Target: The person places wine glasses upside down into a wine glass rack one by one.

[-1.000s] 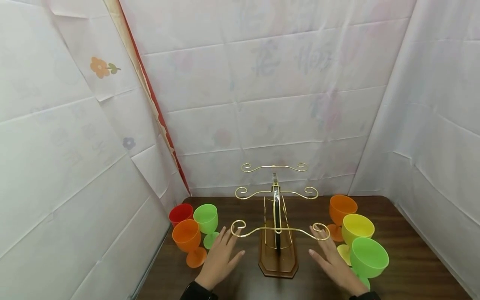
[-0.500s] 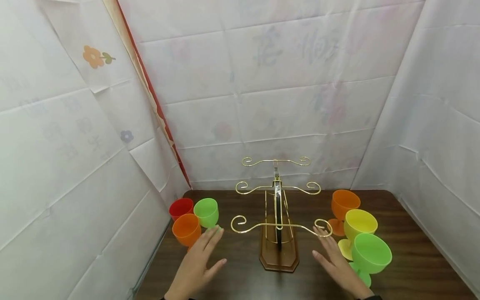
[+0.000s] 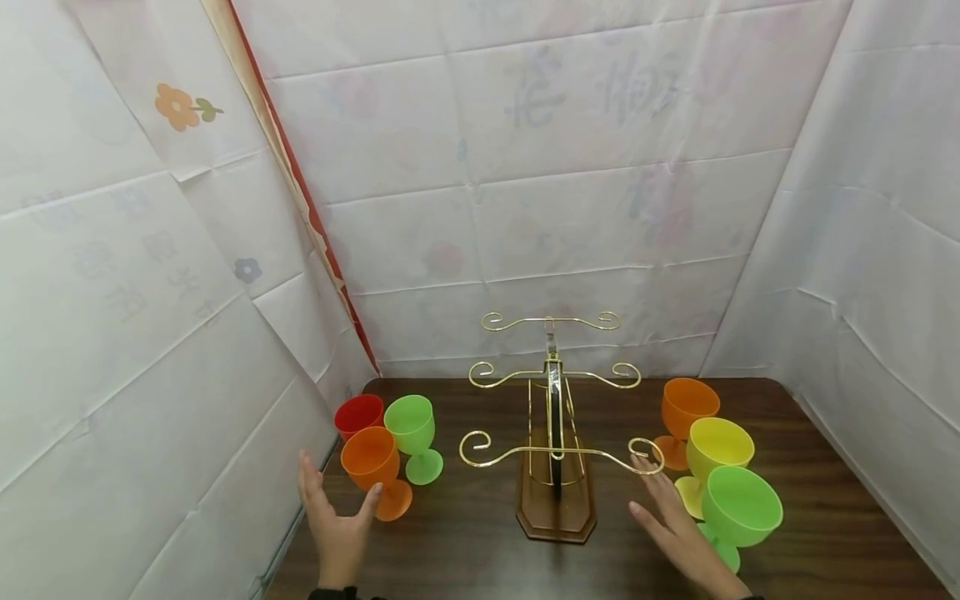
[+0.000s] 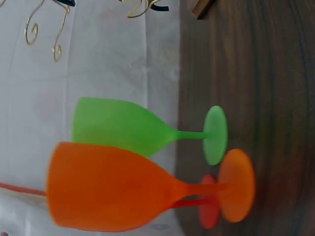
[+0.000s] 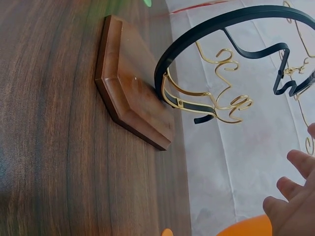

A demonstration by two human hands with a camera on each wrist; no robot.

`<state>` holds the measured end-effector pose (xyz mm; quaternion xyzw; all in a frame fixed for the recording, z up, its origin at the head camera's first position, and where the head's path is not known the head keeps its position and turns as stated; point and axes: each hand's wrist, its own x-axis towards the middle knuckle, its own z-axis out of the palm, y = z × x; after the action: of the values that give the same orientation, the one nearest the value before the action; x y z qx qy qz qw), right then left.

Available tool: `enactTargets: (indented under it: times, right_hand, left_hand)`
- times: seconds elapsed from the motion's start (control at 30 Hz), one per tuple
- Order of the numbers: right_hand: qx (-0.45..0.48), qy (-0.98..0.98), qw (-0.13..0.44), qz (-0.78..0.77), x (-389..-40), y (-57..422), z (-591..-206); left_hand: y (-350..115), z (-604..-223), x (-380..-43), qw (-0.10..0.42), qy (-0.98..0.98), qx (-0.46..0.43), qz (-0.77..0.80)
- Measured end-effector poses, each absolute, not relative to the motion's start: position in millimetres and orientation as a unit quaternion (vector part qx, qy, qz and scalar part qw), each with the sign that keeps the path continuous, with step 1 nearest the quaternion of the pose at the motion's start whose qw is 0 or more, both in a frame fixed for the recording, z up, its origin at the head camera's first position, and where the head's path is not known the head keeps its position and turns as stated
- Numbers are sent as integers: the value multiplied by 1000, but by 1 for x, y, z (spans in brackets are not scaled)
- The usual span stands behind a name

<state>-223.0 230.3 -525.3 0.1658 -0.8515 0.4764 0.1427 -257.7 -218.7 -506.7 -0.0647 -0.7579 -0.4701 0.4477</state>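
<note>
In the head view my left hand [image 3: 336, 525] is held with thumb and fingers spread, just in front of the left orange goblet [image 3: 367, 462]; it holds nothing. Behind that goblet stand a red goblet [image 3: 358, 412] and a green goblet [image 3: 410, 425]. The left wrist view shows the same orange goblet [image 4: 113, 187] upright and large. My right hand [image 3: 678, 533], fingers extended, is beside the right green goblet [image 3: 742, 508], with a yellow goblet [image 3: 720, 446] and another orange goblet [image 3: 688, 408] behind. Its fingertips overlap the front arm of the gold wire rack [image 3: 557, 450] in view; contact cannot be judged.
The rack has a wooden base [image 3: 557, 517] and curled arms at several heights, in the middle of the dark wooden table [image 3: 480, 542]. A black curved frame [image 5: 197, 37] shows in the right wrist view. White sheeting [image 3: 525, 208] walls the table's back and sides.
My left hand has moved left from beside the rack, past the green and orange goblets, and its thumb and fingers have spread apart. The right hand has hardly moved. The head view has tilted slightly.
</note>
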Motion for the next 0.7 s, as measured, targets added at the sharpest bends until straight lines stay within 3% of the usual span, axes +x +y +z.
enactTargets:
  times: [0.13,0.33,0.7]
  right_hand:
    - [150,-853,128,482,-222,231,-525]
    - [112,-860,92,490,-217,231,-524]
    - [105,-867,98,476,-212,231,-531]
  left_hand:
    - [-224,-519,-264,379,-750,29,-541]
    - [-227,-540,-276,318,-714,78,-618]
    - [-228,-580,-295,270,-694,130,-655]
